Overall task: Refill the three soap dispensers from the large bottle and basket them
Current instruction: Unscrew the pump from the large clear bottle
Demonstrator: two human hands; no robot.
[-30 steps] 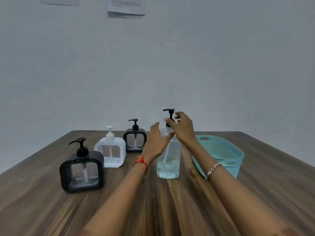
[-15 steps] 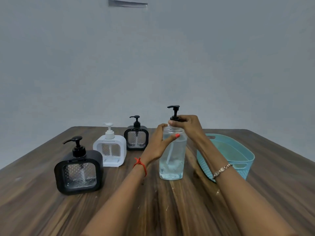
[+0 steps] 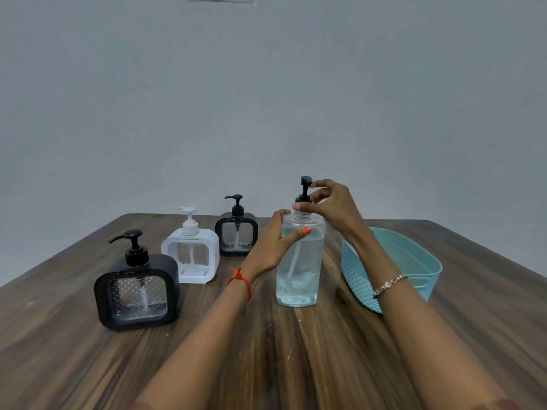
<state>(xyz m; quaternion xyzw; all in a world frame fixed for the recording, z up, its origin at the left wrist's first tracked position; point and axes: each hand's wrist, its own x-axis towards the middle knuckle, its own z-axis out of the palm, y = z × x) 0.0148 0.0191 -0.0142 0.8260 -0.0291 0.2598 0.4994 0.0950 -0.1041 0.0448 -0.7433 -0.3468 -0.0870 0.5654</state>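
Standing upright near the middle of the dark wood-grain table (image 3: 266,350), the tall clear plastic bottle of pale liquid (image 3: 299,261) is the landmark; it rests on the tabletop, not lifted. Nearest the camera, left of the bottle: a squat black square dispenser with a clear dimpled window (image 3: 136,294), pump on, its contents low so far as can be told. Left hand (image 3: 273,247) wraps the bottle's shoulder, fingers curled round the far side and thumb pressed on the front. Right hand (image 3: 331,205) sits at the bottle's neck, fingertips pinching the black pump collar (image 3: 302,199), seemingly to unscrew it. Right of the bottle, just beside it: a light blue perforated plastic basket (image 3: 355,276), nothing visible inside. Farther back and left: a white square dispenser (image 3: 192,255), then a smaller-looking black dispenser (image 3: 236,233) farthest off, both capped. Judgement: task barely begun. The bottle is not yet opened, no dispenser is uncapped, filled or basketed; all three refills remain.
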